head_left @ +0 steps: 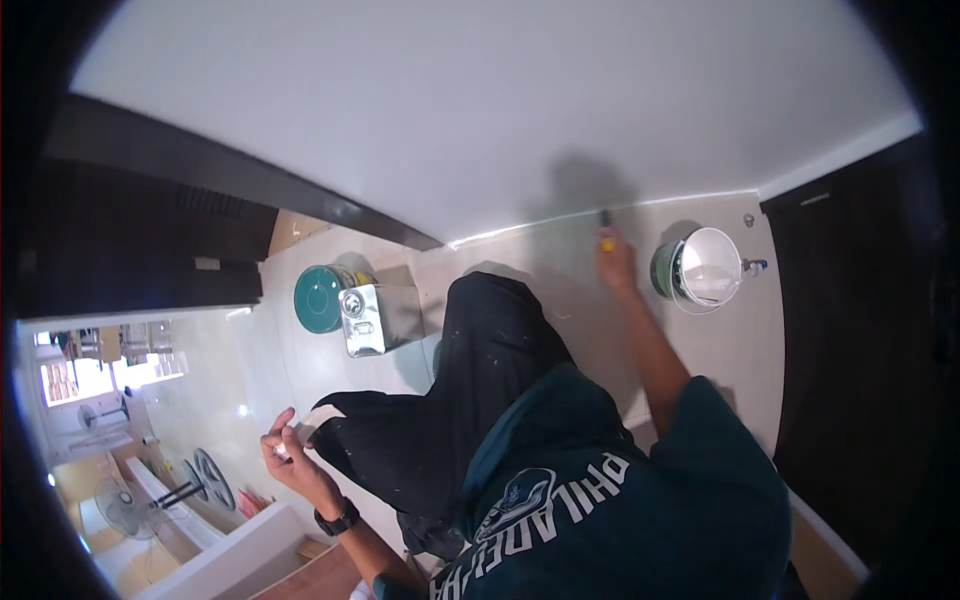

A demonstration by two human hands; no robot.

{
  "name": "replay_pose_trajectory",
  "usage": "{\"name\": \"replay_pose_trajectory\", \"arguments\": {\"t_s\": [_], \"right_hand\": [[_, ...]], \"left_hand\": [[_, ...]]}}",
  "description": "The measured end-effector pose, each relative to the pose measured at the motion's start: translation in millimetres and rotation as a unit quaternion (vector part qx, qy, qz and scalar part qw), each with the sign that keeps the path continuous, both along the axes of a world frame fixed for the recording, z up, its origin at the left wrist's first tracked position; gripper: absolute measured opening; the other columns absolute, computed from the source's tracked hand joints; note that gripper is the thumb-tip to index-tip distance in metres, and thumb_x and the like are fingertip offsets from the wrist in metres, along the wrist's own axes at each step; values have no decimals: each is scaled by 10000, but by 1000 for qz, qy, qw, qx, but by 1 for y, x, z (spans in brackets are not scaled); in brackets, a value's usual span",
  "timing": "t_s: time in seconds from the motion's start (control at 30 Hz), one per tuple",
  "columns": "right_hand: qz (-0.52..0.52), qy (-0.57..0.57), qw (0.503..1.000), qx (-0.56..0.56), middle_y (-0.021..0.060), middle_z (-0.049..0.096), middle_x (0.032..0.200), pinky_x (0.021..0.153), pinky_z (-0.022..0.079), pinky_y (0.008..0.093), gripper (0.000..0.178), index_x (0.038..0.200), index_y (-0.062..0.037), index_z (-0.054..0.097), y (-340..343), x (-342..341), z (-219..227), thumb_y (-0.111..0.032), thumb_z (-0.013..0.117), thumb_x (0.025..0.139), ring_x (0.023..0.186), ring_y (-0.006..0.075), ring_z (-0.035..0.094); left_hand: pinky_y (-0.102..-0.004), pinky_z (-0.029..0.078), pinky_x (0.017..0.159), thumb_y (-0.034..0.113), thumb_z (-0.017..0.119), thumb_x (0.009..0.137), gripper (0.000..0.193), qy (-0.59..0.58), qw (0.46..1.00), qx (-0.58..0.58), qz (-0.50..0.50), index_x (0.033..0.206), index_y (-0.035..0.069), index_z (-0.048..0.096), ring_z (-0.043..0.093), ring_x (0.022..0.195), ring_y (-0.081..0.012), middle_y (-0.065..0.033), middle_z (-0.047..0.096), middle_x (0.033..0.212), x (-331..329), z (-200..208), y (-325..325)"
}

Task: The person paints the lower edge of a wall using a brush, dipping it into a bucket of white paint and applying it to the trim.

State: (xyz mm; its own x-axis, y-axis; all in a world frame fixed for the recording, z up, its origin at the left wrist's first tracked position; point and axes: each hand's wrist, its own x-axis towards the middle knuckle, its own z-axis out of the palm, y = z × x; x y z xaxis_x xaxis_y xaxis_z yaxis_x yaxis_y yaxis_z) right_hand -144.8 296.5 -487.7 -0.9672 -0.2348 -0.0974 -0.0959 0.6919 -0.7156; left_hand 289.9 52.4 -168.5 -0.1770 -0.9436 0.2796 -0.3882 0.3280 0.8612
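Observation:
My right hand (617, 265) is closed round a small tool with a yellow handle (607, 243) and a dark tip (604, 217). The tip is at the foot of the white wall (480, 120), by the seam with the floor; whether it touches cannot be made out. At lower left, my left hand (292, 462) pinches a pale flat piece (318, 422) beside my knee. A dark watch (337, 517) is on that wrist. Right of my right hand stands a white bucket (712, 265) with a wire handle and whitish smears inside.
Left of my knees stand a shiny metal can (364, 322) and a tub with a green lid (318, 299). A dark door (850, 330) is at right, with a dark door frame (330, 205) at left. Fans (212, 478) show in the room beyond.

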Motion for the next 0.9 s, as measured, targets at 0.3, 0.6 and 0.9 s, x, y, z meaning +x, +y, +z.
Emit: {"name": "replay_pose_trajectory", "arguments": {"t_s": [0.3,0.6,0.9], "right_hand": [[315,-8,948,-38,198,689,1091,916,515,446,271,1012,-46,693,-149,80,-48,14,643,752,1057,387,650],[360,-99,927,14,233,640,1165,879,520,459,284,1044,-106,710,-116,55,21,10,653,791,1032,396,650],[506,-134,844,-115,222,606,1226,913,513,463,355,1030,-72,677,-181,98,-21,111,602,735,1070,414,626]], "left_hand": [[-184,352,542,151,597,1010,277,27,997,-19,67,787,81,448,492,640,-41,-102,707,940,-18,-39,-12],[-308,513,793,92,644,976,287,-52,996,-73,6,807,61,414,660,853,-186,-149,709,917,-29,-31,-12],[-316,523,753,35,651,948,286,-59,994,-51,-79,829,63,393,674,781,-198,-158,671,802,-51,-39,-2]]}}
